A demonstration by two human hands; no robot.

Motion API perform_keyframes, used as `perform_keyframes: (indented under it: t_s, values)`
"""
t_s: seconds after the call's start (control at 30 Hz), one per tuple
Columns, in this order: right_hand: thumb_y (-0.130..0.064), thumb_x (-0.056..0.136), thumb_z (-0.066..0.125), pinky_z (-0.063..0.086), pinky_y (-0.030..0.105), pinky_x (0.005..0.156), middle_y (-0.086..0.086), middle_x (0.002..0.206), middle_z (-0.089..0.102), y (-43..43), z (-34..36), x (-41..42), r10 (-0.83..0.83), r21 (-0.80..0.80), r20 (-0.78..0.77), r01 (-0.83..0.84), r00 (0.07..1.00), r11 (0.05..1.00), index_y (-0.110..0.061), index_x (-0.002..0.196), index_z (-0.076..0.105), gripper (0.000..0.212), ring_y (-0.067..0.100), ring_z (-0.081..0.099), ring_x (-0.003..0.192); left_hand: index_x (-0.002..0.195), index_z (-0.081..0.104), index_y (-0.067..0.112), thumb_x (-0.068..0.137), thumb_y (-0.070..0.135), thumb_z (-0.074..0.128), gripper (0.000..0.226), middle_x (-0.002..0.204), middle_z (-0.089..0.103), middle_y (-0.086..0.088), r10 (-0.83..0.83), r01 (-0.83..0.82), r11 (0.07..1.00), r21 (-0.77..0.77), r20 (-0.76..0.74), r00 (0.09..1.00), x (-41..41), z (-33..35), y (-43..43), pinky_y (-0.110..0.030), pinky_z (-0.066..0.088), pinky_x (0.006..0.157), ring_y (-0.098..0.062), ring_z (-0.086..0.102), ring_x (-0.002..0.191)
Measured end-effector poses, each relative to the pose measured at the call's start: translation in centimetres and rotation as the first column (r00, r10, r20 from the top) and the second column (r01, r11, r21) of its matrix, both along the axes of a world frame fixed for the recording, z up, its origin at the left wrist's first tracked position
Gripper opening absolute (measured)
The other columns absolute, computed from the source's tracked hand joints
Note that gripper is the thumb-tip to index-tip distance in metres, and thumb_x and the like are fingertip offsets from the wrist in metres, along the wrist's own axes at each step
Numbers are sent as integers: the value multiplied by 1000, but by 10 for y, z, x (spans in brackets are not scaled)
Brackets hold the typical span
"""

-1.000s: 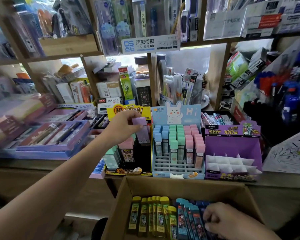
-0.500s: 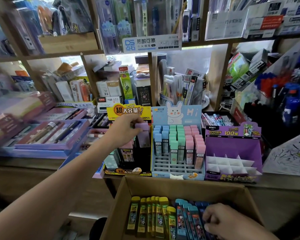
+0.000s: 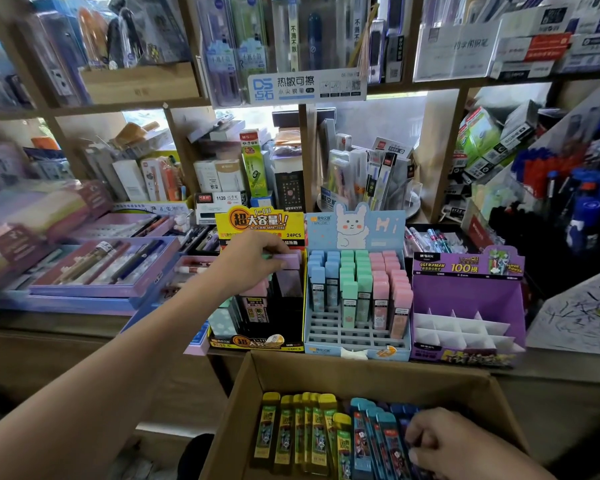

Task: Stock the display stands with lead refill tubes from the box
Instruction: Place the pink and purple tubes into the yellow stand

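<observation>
Pinching lilac tube (image 3: 288,264) by its cap, left hand (image 3: 252,263) held it upright over black stand (image 3: 257,342) for straight slotting; right hand (image 3: 465,445) fingers (image 3: 415,443) curled among blue tubes (image 3: 378,434) in box (image 3: 291,372), grip unclear

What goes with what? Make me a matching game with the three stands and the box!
1. purple stand
2. bunny stand
3. yellow-topped stand
4. cardboard box

a. yellow tubes and blue tubes inside
b. left hand holds a lilac tube here
c. empty white slots
d. rows of pastel tubes

Pairs: 1-c, 2-d, 3-b, 4-a
</observation>
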State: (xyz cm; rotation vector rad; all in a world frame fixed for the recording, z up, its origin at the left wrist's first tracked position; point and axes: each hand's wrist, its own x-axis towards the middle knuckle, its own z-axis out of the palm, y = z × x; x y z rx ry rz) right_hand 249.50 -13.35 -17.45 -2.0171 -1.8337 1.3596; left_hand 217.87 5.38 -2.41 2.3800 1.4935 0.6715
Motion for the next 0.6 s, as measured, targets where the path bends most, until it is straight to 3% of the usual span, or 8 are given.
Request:
perform_keyframes:
  t_s: [0.13, 0.27, 0.4, 0.6]
  values:
    - [-41, 89, 77, 49, 11, 73, -5, 95, 72, 1, 4, -2, 6, 6, 10, -7, 1000, 1000, -31, 100, 70, 16, 1, 69, 82, 94, 73, 21, 84, 9, 75, 15, 87, 69, 9, 15, -17, 999, 47, 50, 999, 3, -4, -3, -16, 46, 75, -4, 61, 83]
    - [-42, 88, 77, 53, 15, 78, -6, 96, 72, 0, 6, -2, -1, 7, 20, 0, 1000, 1000, -32, 99, 70, 17, 1, 70, 83, 82, 71, 22, 84, 11, 75, 12, 84, 69, 10, 56, -59, 994, 87, 29, 998, 4, -7, -3, -27, 50, 80, -12, 62, 87]
    - [-45, 87, 77, 54, 17, 79, -6, 97, 70, 0, 6, -3, -7, -8, 31, 7, 999, 1000, -34, 99, 69, 18, 3, 70, 83, 86, 73, 22, 86, 12, 72, 10, 89, 69, 9, 73, -71, 991, 116, -13, 997, 5, -7, -5, -38, 52, 88, -19, 60, 96]
    - [-43, 86, 78, 57, 21, 78, -6, 96, 73, 3, 9, -4, 2, -54, 37, 0, 999, 999, -34, 101, 70, 19, 3, 71, 81, 93, 75, 20, 90, 16, 71, 7, 98, 59, 6, 103, -94, 985, 142, -54, 993, 6, -4, -17, -41, 45, 95, -24, 54, 107]
